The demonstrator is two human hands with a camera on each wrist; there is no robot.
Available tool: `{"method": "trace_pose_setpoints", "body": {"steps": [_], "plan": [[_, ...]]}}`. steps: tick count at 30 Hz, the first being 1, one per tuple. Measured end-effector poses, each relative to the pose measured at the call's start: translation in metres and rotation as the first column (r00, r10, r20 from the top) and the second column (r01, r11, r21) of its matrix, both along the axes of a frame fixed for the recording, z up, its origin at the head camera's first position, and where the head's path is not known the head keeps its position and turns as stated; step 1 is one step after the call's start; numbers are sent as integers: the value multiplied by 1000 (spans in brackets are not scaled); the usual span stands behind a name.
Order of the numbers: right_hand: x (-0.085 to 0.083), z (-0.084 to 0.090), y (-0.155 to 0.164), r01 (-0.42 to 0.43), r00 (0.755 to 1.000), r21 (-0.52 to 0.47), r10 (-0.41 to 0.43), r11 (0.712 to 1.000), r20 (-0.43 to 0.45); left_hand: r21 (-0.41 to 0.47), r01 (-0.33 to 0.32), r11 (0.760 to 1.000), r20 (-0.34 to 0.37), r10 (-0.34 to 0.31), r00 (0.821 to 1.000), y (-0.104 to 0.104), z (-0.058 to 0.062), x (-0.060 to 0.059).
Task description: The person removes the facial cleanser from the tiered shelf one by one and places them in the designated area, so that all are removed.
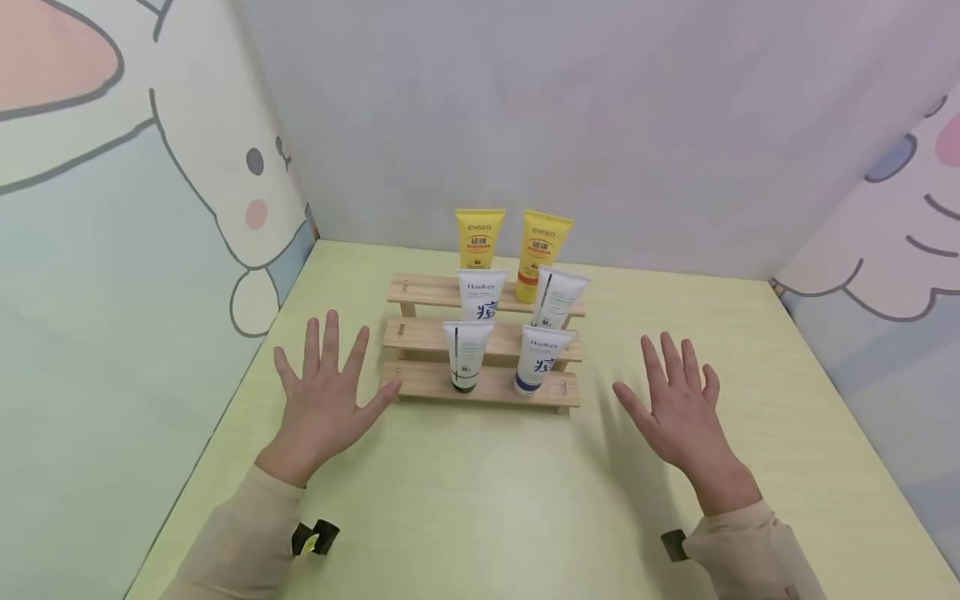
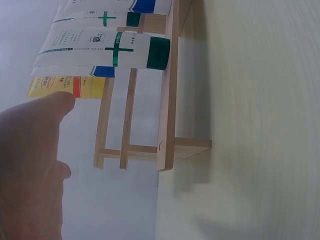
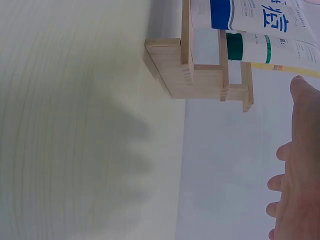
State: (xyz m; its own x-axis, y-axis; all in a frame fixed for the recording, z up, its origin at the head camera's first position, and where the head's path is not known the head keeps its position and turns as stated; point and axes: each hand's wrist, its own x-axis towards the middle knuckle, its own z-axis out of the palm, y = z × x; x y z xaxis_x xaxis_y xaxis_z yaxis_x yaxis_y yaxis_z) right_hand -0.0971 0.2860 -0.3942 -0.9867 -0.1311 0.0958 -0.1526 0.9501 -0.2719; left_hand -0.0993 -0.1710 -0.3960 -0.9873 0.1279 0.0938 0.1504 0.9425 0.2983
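- I have the left hand (image 1: 321,408) spread wide, left of the wooden rack (image 1: 507,340).
- Right hand (image 1: 681,417): likewise wide, right side.
- Yellow ENSEO tubes (image 1: 480,237): far tier.

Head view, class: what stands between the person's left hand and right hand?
A three-tier wooden rack bearing six squeeze tubes, seen in the head view.
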Motion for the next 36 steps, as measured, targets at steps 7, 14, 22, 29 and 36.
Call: {"method": "trace_pose_setpoints", "body": {"steps": [7,14,22,29,36], "plan": [[-1,-2,1,-5,1000,0,5,1000,-11,-44,21,999,5,-21,1000,7,-5,1],[-2,-3,3,-6,1000,7,6,1000,-22,-90,82,993,-15,-84,996,22,-15,8],[-1,-6,5,1,1000,7,-1,1000,-10,-107,160,981,-60,-167,984,37,-31,19],[1,-9,7,9,1000,5,-9,1000,-4,-127,203,971,-41,-209,977,44,-50,25],[2,-11,8,10,1000,2,-10,1000,-7,-188,228,955,21,-228,973,49,-62,27]]}}
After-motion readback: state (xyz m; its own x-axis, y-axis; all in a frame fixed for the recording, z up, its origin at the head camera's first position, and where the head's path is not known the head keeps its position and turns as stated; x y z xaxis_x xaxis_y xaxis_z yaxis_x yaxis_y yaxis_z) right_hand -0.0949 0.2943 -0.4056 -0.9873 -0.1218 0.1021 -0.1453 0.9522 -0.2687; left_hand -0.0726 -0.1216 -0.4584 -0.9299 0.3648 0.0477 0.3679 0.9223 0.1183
